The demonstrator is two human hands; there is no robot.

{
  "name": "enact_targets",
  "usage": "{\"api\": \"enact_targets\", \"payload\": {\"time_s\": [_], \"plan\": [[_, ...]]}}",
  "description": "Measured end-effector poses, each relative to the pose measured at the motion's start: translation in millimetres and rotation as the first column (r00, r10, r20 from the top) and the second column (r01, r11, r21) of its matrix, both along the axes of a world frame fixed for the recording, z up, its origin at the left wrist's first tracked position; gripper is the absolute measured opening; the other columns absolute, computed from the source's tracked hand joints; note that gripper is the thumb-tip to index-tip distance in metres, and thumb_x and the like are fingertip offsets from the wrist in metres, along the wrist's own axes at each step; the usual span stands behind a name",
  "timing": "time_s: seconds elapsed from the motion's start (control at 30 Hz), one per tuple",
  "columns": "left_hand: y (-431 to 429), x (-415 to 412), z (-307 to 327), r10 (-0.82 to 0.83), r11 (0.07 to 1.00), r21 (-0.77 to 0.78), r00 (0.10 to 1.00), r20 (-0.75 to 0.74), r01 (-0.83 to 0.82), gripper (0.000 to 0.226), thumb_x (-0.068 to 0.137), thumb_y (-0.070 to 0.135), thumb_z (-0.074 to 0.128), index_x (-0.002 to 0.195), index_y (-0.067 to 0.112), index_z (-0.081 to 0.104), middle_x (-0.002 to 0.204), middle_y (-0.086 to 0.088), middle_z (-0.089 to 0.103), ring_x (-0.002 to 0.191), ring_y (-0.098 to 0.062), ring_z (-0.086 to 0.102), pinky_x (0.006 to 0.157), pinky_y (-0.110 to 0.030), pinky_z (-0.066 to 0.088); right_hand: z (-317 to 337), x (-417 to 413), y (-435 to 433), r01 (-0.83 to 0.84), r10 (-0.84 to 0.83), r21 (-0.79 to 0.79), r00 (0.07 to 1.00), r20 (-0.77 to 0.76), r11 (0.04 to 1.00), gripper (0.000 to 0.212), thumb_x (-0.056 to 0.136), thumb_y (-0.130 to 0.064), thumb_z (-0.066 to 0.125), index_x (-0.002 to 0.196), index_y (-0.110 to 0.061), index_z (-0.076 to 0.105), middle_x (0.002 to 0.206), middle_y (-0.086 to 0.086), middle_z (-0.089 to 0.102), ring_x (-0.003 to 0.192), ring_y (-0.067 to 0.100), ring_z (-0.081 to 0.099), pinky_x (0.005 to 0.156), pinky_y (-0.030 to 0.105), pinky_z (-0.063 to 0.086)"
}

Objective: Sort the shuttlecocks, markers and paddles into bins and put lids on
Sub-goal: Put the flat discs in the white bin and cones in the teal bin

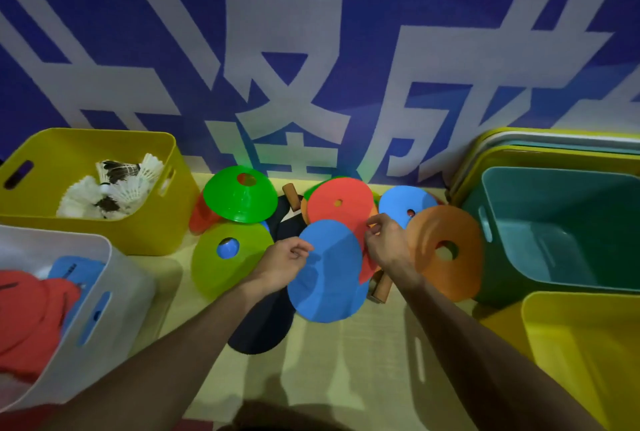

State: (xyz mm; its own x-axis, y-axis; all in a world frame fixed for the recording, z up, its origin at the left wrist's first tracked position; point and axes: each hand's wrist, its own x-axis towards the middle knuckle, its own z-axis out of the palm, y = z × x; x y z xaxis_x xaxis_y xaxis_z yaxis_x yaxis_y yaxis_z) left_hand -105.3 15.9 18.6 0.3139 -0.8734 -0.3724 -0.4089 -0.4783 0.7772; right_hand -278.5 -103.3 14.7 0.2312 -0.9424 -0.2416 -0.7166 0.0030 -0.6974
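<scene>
A pile of disc markers lies at the table's middle: green [239,196], lime [225,257], red [341,203], a far blue one [405,205] and an orange one [446,250]. My left hand [282,262] pinches the left edge of a large blue marker [327,274]. My right hand [384,242] pinches the edge of the red marker beside the orange one. Dark paddles [263,323] with wooden handles [379,287] lie under the markers. Shuttlecocks [110,191] fill the yellow bin [149,222] at the left. The white bin [114,292] holds red and blue items.
A teal bin [554,233] stands at the right with a yellow bin [581,344] in front of it. Stacked lids [540,143] lean behind the teal bin. A blue banner with white characters backs the table.
</scene>
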Motion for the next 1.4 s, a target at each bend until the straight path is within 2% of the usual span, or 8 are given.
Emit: {"api": "enact_targets", "payload": {"time_s": [0.27, 0.4, 0.53, 0.7, 0.8, 1.0, 1.17, 1.4], "plan": [[-48, -12, -17, -0.108, 0.988, 0.123, 0.982, 0.156, 0.089, 0.035, 0.092, 0.006, 0.051, 0.126, 0.013, 0.054, 0.131, -0.006, 0.049, 0.118, -0.019, 0.052, 0.092, -0.025, 0.043, -20, -17, -34, 0.013, -0.016, 0.079, 0.999, 0.034, 0.997, 0.032, 0.093, -0.031, 0.055, 0.115, -0.009, 0.060, 0.112, 0.010, 0.065, 0.101, 0.024, 0.061, 0.083, 0.035, 0.050], [-51, -9, -34, -0.113, 0.969, 0.242, 0.969, 0.219, 0.059, 0.048, 0.092, 0.010, 0.053, 0.138, 0.015, 0.041, 0.139, -0.008, 0.034, 0.106, -0.022, 0.055, 0.078, -0.026, 0.046, -28, -18, -37, 0.006, -0.014, 0.104, 0.997, 0.070, 0.995, 0.032, 0.092, -0.040, 0.057, 0.105, -0.012, 0.063, 0.105, 0.006, 0.067, 0.094, 0.020, 0.060, 0.083, 0.034, 0.051], [-54, -12, -50, -0.094, 0.966, 0.259, 0.959, 0.267, 0.022, 0.051, 0.086, 0.011, 0.062, 0.132, 0.012, 0.039, 0.138, -0.009, 0.031, 0.117, -0.027, 0.047, 0.091, -0.038, 0.045, -32, -18, -34, -0.025, 0.012, 0.106, 0.993, 0.114, 0.994, 0.030, 0.090, -0.043, 0.058, 0.097, -0.015, 0.067, 0.099, 0.001, 0.069, 0.091, 0.015, 0.061, 0.075, 0.025, 0.045], [-61, -10, -55, -0.077, 0.976, 0.215, 0.908, 0.412, -0.014, 0.051, 0.081, 0.009, 0.068, 0.124, 0.009, 0.041, 0.128, -0.015, 0.042, 0.115, -0.032, 0.048, 0.091, -0.042, 0.043, -31, -20, -32, -0.053, 0.038, 0.094, 0.987, 0.156, 0.994, 0.026, 0.086, -0.043, 0.065, 0.088, -0.017, 0.065, 0.087, -0.004, 0.065, 0.083, 0.012, 0.059, 0.071, 0.027, 0.049], [-60, -5, -54, -0.073, 0.979, 0.201, 0.864, 0.499, -0.033, 0.049, 0.079, 0.011, 0.069, 0.122, 0.013, 0.045, 0.124, -0.011, 0.047, 0.115, -0.031, 0.048, 0.092, -0.042, 0.042, -28, -20, -32, -0.113, 0.105, 0.082, 0.990, 0.091, 0.990, 0.014, 0.084, -0.030, 0.070, 0.088, -0.017, 0.064, 0.078, -0.006, 0.062, 0.076, 0.009, 0.056, 0.060, 0.013, 0.041], [-47, 7, -51, -0.045, 0.991, 0.132, 0.932, 0.359, -0.003, 0.023, 0.078, 0.013, 0.074, 0.099, 0.013, 0.064, 0.108, -0.009, 0.059, 0.102, -0.026, 0.058, 0.079, -0.035, 0.048, -11, -14, -23, -0.179, 0.178, 0.053, 0.984, 0.025, 0.982, 0.011, 0.087, -0.019, 0.064, 0.096, -0.014, 0.065, 0.072, -0.007, 0.056, 0.075, 0.011, 0.053, 0.066, 0.020, 0.040], [-31, 15, -27, -0.091, 0.996, 0.035, 0.978, 0.187, 0.086, 0.015, 0.077, 0.009, 0.075, 0.081, 0.015, 0.061, 0.070, 0.004, 0.059, 0.072, -0.014, 0.055, 0.056, -0.017, 0.039, 5, -2, -4, -0.239, 0.240, 0.026, 0.970, -0.046, 0.971, 0.016, 0.085, -0.018, 0.060, 0.099, -0.016, 0.067, 0.086, 0.000, 0.062, 0.084, 0.020, 0.056, 0.069, 0.028, 0.044], [5, 36, 6, -0.100, 0.993, -0.052, 0.988, 0.121, 0.107, 0.009, 0.080, 0.015, 0.074, 0.084, 0.017, 0.066, 0.083, -0.008, 0.068, 0.072, -0.012, 0.056, 0.061, -0.020, 0.044, 27, 20, 21, -0.259, 0.256, -0.063, 0.966, -0.045, 0.964, 0.019, 0.091, -0.021, 0.056, 0.103, -0.015, 0.070, 0.090, 0.005, 0.069, 0.079, 0.019, 0.057, 0.069, 0.027, 0.042]]}}
